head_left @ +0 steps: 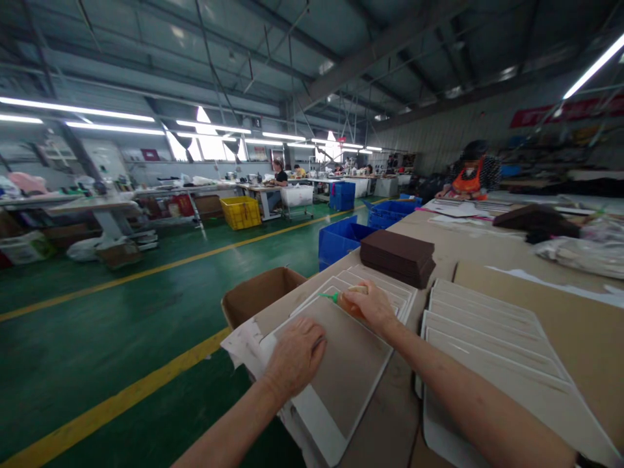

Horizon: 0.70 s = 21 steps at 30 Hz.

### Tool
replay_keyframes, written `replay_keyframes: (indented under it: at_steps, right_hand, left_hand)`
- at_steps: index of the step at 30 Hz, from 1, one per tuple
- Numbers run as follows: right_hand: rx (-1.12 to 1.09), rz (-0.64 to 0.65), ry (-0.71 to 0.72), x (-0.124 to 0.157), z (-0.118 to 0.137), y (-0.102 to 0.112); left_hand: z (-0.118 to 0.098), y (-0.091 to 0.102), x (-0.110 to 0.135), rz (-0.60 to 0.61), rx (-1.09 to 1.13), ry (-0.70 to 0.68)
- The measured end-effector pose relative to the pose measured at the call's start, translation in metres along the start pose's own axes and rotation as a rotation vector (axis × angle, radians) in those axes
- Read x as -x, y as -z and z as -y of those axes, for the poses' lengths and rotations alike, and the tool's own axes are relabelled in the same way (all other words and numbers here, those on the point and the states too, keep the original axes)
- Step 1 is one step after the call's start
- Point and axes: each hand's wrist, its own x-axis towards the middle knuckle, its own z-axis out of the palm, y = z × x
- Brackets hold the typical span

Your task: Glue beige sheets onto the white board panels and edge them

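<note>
My left hand (294, 356) lies on the near left edge of a grey board (344, 364) that rests on a white sheet, fingers curled down against it. My right hand (373, 304) is closed round a small orange glue bottle (344, 301) with a green nozzle pointing left, held over the board's far edge. The board tops a fanned stack of white sheets (385, 289) on the brown table (492, 250).
A second fanned stack of white sheets (487, 338) lies to the right, and a pile of dark brown boards (397, 257) sits behind. An open cardboard box (260, 296) and blue crates (341, 240) stand by the table's left edge. A person in orange (470, 175) works at the far end.
</note>
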Motion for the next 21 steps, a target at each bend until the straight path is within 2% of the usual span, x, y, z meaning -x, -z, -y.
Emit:
replay_keyframes:
  at_steps: [3, 5, 8, 10, 12, 15, 17, 19, 21]
  right_hand:
    - [-0.319, 0.064, -0.095, 0.007, 0.001, 0.015]
    - [-0.498, 0.071, -0.118, 0.016, 0.004, 0.039]
    - [-0.699, 0.019, -0.123, 0.041, 0.009, 0.092]
    - [-0.910, -0.033, -0.152, 0.067, 0.011, 0.135]
    - [-1.069, -0.146, -0.148, 0.101, 0.011, 0.178]
    - [-1.004, -0.403, -0.075, 0.153, 0.012, 0.229]
    - [-0.874, -0.548, -0.150, 0.179, 0.012, 0.248]
    - [-0.761, -0.615, -0.275, 0.192, 0.012, 0.250]
    - [-0.660, -0.531, -0.329, 0.192, 0.009, 0.235]
  left_hand:
    - [0.000, 0.001, -0.001, -0.001, 0.004, -0.001]
    - [0.000, 0.001, -0.001, 0.000, 0.009, -0.002]
    - [0.001, 0.000, -0.002, 0.001, 0.022, -0.016]
    - [0.004, -0.001, -0.002, 0.000, 0.033, -0.032]
    - [0.006, -0.002, -0.003, -0.002, 0.042, -0.051]
    - [0.010, -0.005, -0.004, -0.008, 0.044, -0.072]
    - [0.011, -0.005, -0.004, -0.013, 0.041, -0.082]
    - [0.011, -0.005, -0.004, -0.020, 0.037, -0.086]
    - [0.010, -0.004, -0.004, -0.024, 0.032, -0.084]
